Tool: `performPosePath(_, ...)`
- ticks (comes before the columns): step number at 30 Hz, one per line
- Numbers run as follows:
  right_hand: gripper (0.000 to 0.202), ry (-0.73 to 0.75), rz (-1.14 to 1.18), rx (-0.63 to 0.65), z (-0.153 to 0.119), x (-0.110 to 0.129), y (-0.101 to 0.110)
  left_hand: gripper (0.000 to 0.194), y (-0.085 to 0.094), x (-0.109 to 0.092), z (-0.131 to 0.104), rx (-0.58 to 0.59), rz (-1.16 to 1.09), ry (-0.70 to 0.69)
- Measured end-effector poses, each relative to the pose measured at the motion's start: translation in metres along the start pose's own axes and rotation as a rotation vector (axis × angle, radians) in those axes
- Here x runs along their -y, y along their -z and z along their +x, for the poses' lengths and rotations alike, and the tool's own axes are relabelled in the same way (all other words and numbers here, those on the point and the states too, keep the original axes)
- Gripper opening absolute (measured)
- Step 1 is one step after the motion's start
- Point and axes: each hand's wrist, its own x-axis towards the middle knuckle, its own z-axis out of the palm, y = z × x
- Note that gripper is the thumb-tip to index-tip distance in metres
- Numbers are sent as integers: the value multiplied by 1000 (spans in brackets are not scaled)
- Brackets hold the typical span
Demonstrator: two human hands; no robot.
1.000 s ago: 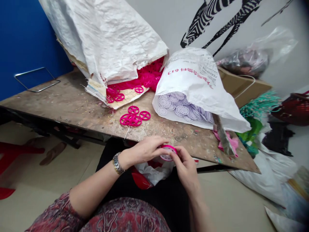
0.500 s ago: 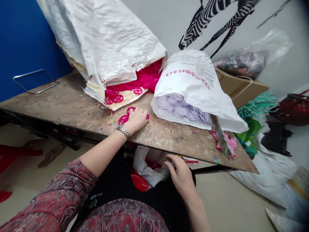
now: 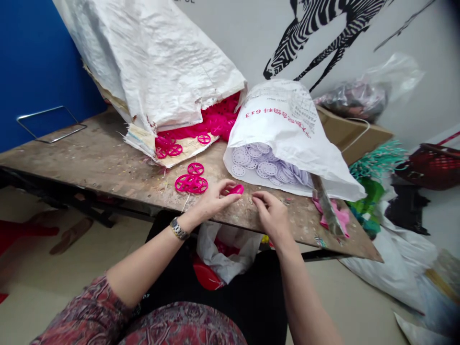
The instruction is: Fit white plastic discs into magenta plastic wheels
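My left hand (image 3: 219,199), with a watch on the wrist, holds a pink ring-shaped piece (image 3: 237,189) between thumb and fingers over the table's front edge. To its right, my right hand (image 3: 271,211) has thumb and fingertips drawn together; whatever they may hold is too small to make out. A small heap of pink spoked wheels (image 3: 191,183) lies on the table left of my left hand. Many more pink wheels (image 3: 219,122) spill from a large white sack (image 3: 161,62). Pale lilac discs (image 3: 268,167) fill the mouth of a printed white bag (image 3: 287,115).
A blade-like metal strip (image 3: 327,206) lies by pink scraps at the right of the wooden table (image 3: 125,167). Below the front edge hangs a white bag (image 3: 230,263). A metal wire handle (image 3: 52,124) is at the left; a cardboard box (image 3: 359,132) stands behind.
My left hand has moved right from the small pink heap with a pink piece in it. My right hand has come up from below the table edge, closer to my left, its fingers now together.
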Motion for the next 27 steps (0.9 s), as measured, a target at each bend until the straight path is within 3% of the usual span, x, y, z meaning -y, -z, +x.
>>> performPosePath(4,28,-74,-248,68,55,-11,-19,44,-12,7,-16,12,-465,215)
performPosePath(9,44,-231,-376,99,107,-21,-44,43,-9,17,-15,-10,-645,232)
performPosePath(13,57,-319,-417,113,131,-19,-61,41,-5,21,-10,-26,-732,236)
performPosePath(17,52,-367,-379,86,140,-20,-72,40,-5,23,-10,-21,-753,231)
performPosePath(20,38,-361,-272,53,140,-26,-72,39,-5,24,-10,-16,-770,230)
performPosePath(23,28,-327,-106,0,133,-31,-63,38,-4,26,-9,-14,-831,240)
performPosePath(27,35,-276,159,-43,107,-26,-42,30,1,28,-7,-34,-972,290)
